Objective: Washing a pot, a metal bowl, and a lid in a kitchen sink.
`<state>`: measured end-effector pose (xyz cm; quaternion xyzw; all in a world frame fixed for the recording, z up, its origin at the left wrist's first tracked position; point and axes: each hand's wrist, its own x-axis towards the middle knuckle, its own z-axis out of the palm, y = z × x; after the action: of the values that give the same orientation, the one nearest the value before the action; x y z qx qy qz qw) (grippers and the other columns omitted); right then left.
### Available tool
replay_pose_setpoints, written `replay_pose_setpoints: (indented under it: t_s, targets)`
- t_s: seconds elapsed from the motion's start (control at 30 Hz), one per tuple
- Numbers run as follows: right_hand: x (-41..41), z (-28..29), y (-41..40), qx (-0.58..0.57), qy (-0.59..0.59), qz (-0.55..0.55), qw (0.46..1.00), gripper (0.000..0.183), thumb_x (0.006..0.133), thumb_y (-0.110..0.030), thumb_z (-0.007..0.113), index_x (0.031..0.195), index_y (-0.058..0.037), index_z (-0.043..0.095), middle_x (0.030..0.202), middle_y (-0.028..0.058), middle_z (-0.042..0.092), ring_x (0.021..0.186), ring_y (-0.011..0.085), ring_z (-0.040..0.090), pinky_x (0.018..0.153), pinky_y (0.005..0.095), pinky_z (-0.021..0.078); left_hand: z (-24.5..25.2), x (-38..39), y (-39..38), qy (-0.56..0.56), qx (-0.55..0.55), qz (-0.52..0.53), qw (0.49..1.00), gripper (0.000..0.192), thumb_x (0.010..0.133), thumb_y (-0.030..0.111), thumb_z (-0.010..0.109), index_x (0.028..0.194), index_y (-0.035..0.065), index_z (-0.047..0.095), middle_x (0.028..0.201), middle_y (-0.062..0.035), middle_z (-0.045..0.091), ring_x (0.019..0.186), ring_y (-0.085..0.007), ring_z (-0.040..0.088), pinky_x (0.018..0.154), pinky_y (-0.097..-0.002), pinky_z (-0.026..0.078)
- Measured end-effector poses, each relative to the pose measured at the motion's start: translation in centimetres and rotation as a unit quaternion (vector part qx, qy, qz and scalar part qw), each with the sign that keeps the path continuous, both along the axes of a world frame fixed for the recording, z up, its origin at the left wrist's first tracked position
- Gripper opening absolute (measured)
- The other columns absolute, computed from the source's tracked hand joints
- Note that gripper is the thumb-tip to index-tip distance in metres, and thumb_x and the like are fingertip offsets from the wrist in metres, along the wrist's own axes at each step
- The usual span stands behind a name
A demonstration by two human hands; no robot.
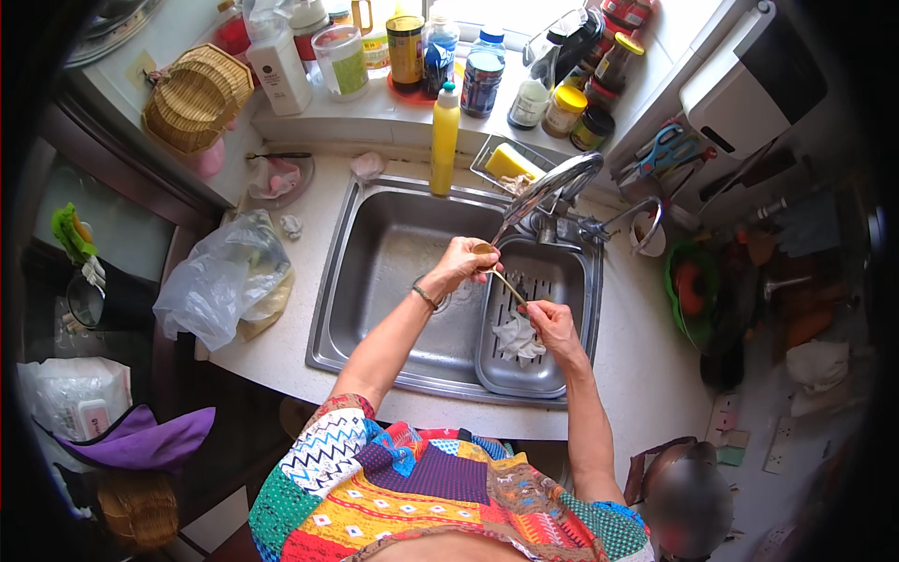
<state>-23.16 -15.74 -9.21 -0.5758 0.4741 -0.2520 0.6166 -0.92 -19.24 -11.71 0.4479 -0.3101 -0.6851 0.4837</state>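
Note:
My left hand (463,262) pinches the bowl of a gold-coloured metal spoon (508,285) over the divide between two sink bowls. My right hand (553,324) grips the end of its handle, lower right. The spoon's bowl lies beneath the mouth of a chrome faucet (555,184), with what looks like a thin stream of water at it. Below, a crumpled white cloth or paper (518,340) rests in the slotted grey basin insert (521,380) on the sink's right side. The larger stainless steel sink bowl (383,281) is under my left forearm.
A yellow squeeze bottle (444,140) stands at the sink's back edge. Beside the faucet, a wire rack holds a yellow sponge (511,163). Plastic bags (225,274) lie on the left counter. Jars and bottles line the sill; a white mug (647,234) sits right of the faucet.

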Motion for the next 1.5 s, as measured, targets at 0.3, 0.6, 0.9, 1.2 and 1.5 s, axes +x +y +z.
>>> replay_pose_setpoints:
  t_s: [0.3,0.6,0.9,1.2,1.5]
  targets:
    - [0.2,2.3,-0.9,-0.017,0.048,0.025,0.998,0.023,0.085,-0.020,0.051,0.081,0.0003,0.063,0.055,-0.0068,0.040,0.050,0.0017,0.032,0.043,0.0187,0.0229,2.2,1.7,-0.2,-0.040,0.012,-0.086,0.995,0.024,0.069,0.011,0.060,0.091,-0.0001,0.057,0.079,-0.0116,0.063,0.051,-0.0086,0.055,0.044,-0.0180,0.045]
    - [0.8,3.2,-1.3,-0.027,0.046,0.037,0.998,0.024,0.085,-0.019,0.051,0.083,0.0021,0.062,0.057,-0.0063,0.042,0.051,0.0026,0.032,0.044,0.0198,0.0237,2.0,1.9,-0.7,-0.032,-0.015,-0.060,0.998,0.021,0.070,0.008,0.057,0.088,-0.0018,0.059,0.077,-0.0115,0.063,0.063,-0.0116,0.060,0.048,-0.0200,0.049]
    - [0.4,3.1,-1.7,-0.001,0.039,0.040,0.998,0.026,0.084,-0.022,0.052,0.083,0.0014,0.063,0.056,-0.0057,0.041,0.050,0.0029,0.031,0.044,0.0197,0.0235,2.0,2.1,-1.2,-0.079,-0.025,-0.090,0.993,0.021,0.070,0.008,0.057,0.088,-0.0019,0.059,0.075,-0.0098,0.062,0.057,-0.0107,0.058,0.048,-0.0213,0.049]
    - [0.3,2.9,-1.4,0.031,0.021,0.021,0.999,0.025,0.084,-0.023,0.053,0.084,-0.0005,0.064,0.054,-0.0060,0.042,0.048,0.0018,0.033,0.043,0.0180,0.0234,2.2,0.7,-0.8,-0.137,-0.083,-0.028,0.987,0.015,0.081,0.017,0.059,0.080,0.0019,0.058,0.059,0.0002,0.053,0.048,-0.0043,0.046,0.038,-0.0184,0.037]
    - [0.6,1.5,-1.5,0.036,-0.018,-0.002,0.999,0.024,0.085,-0.022,0.052,0.083,-0.0008,0.063,0.053,-0.0078,0.040,0.045,0.0011,0.031,0.041,0.0170,0.0218,0.8,-1.1,-1.0,0.028,-0.019,0.050,0.998,0.016,0.079,0.011,0.059,0.091,0.0000,0.055,0.070,-0.0081,0.061,0.045,-0.0054,0.044,0.040,-0.0157,0.034]
